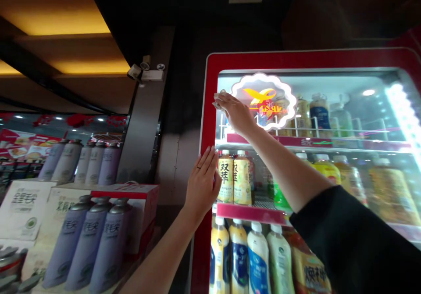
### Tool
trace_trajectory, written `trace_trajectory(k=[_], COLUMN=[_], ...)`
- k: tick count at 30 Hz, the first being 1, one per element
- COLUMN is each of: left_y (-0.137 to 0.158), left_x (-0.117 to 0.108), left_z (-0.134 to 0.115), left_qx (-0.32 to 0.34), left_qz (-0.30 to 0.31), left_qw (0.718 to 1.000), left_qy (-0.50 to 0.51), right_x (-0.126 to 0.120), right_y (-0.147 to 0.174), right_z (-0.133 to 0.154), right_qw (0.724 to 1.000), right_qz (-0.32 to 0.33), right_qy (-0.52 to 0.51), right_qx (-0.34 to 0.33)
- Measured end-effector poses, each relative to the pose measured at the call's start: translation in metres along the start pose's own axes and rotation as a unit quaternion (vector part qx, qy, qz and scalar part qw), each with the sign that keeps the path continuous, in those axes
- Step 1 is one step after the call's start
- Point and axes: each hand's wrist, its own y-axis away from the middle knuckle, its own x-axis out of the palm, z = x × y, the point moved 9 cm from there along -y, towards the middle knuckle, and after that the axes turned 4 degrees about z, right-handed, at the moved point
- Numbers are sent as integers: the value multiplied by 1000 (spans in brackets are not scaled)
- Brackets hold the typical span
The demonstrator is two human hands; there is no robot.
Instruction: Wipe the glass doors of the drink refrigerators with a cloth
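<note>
A glass-fronted drinks fridge with a red frame (250, 60) stands before me. High up, at the left edge of its glass, my right hand (237, 112) presses a crumpled whitish cloth (217, 100), mostly covered by the fingers. Lower down, my left hand (203, 177) lies flat on the left side of the red frame, its fingers stretched upward and a ring on one of them. Right of my right hand, a glowing scalloped sign (259, 95) shows at the glass. Behind the glass, yellow-labelled bottles (226, 180) stand close to my left hand.
Lilac canister-like bottles (104, 241) and white boxes (28, 210) are stacked at the left. A red-and-white carton (144, 202) sits nearer the fridge. Behind it rises a grey pillar (141, 123) with a lamp unit (153, 75). More bottles (258, 254) fill the lower fridge shelf.
</note>
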Motion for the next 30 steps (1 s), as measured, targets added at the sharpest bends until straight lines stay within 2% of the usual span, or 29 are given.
trace_trajectory(k=[3,5,7,9,11,14,16,20,24,27,30], left_y=[0,0,1,1,2,2,1,1,-2,-10,-26], left_x=[0,0,0,1,1,2,2,1,1,5,12], left_z=[2,3,2,2,1,0,-1,-3,-4,-8,-25], left_qx=[-7,-4,7,15,15,12,13,14,4,-3,9], left_qz=[3,7,10,13,13,16,21,23,20,21,26], left_qw=[1000,1000,1000,1000,1000,999,999,998,999,999,999], left_qy=[0,5,5,-2,-14,-30,-39,-48,-42,-39,-31], right_x=[16,25,25,16,3,-10,-13,-7,-8,-26,-45], right_y=[0,18,43,63,71,59,45,41,74,94,90], right_z=[22,41,48,40,21,-12,-23,-16,-3,-20,-50], right_qw=[1000,997,995,994,995,998,999,999,993,991,995], right_qz=[16,49,67,68,62,44,26,24,70,84,72], right_qy=[-7,-17,-25,-30,-31,-26,-24,-41,-65,-72,-57], right_qx=[-12,-49,-74,-79,-71,-41,-24,-20,-69,-75,-47])
